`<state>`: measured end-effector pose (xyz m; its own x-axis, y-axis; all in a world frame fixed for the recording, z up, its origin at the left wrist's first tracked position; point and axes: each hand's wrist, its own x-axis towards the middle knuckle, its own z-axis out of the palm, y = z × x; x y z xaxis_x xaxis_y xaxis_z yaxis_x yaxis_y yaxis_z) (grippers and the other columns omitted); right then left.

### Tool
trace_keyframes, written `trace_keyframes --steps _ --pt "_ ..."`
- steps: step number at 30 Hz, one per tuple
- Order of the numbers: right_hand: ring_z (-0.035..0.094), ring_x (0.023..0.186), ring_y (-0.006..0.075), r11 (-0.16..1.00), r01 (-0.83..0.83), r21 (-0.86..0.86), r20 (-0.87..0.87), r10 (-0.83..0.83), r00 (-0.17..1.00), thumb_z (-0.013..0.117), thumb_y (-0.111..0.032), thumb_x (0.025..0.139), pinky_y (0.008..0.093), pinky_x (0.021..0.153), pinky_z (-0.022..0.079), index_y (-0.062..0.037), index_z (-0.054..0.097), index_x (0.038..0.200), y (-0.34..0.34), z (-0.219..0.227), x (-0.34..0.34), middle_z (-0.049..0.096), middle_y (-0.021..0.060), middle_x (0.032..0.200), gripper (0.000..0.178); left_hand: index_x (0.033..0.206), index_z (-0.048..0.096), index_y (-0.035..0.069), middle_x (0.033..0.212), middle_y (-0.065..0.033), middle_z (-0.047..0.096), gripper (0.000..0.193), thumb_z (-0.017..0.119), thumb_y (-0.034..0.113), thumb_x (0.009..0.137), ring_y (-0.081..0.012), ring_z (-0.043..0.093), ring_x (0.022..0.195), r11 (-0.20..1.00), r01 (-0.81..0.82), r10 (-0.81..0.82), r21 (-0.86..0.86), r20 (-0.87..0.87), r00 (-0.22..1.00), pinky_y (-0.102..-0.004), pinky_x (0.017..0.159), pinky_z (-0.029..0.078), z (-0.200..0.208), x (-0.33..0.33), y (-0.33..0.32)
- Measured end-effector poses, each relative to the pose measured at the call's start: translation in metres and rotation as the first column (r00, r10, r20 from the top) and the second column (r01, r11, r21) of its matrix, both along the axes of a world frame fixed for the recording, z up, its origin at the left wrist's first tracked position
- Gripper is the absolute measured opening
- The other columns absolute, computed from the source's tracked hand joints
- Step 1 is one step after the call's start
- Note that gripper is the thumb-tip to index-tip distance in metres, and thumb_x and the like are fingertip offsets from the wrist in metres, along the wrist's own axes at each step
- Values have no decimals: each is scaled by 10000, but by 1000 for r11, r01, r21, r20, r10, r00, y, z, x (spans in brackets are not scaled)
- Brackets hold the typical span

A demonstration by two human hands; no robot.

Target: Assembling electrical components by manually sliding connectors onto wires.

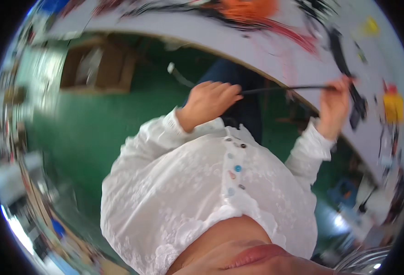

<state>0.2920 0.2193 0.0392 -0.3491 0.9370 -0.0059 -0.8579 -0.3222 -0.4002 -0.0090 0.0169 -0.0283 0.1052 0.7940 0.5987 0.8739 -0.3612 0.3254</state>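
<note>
A thin black cable [284, 88] runs nearly straight between my two hands, over the edge of the table. My left hand [215, 101] is closed around one end of it. From that fist a short pale lead sticks out to the left, tipped with a small white connector [171, 68]. Further right, my right hand [334, 107] pinches the cable with the fingers raised, beside a thick black cable bundle [337, 48] on the table. Motion blur softens the fingertips of this hand.
The pale table [252, 54] curves across the top and right. On it lie an orange bundle [250, 9], red wires [300, 39] and a yellow object with a red top [393, 107]. An open cardboard box [117, 71] stands on the green floor [92, 133].
</note>
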Motion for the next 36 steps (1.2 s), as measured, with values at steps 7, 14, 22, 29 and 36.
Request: trace_keyframes --steps 7,14,22,29,36 --pt "548 777 159 998 9 56 86 -13 996 552 -38 1021 295 776 505 0 578 1172 44 9 30 556 50 845 159 1023 594 129 700 0 449 232 718 307 940 -146 504 592 988 -152 151 8 -135 979 -290 535 390 16 -24 -42" --pt "659 965 159 964 -227 139 484 134 865 553 -98 1059 306 870 558 -29 576 1299 118 29 11 683 58 977 251 1117 688 110 745 6 531 335 804 243 832 -149 544 597 981 -157 172 110 -149 974 -297 521 422 65 -111 -40" --pt "682 1114 174 829 -558 24 730 367 577 638 -230 1027 325 1028 512 -54 682 1226 257 41 -215 728 53 1183 270 1077 720 158 979 -12 680 261 754 140 818 -235 639 947 923 -287 379 255 -488 786 -388 790 496 193 -297 54" --pt "642 1205 236 747 -378 547 677 -129 724 615 -220 1037 353 1080 494 46 532 1399 421 62 -342 641 122 1334 457 1168 711 137 1201 -47 701 266 642 97 914 -247 675 1039 922 -341 377 184 -222 899 -365 900 548 170 -419 307" --pt "617 1246 232 716 -629 303 936 -100 337 606 -258 1036 348 1042 489 -3 525 1453 239 63 -243 568 104 1465 496 1088 689 168 1156 -14 690 179 652 209 918 -241 696 1027 862 -488 495 136 -427 757 -373 761 605 -7 -430 402"
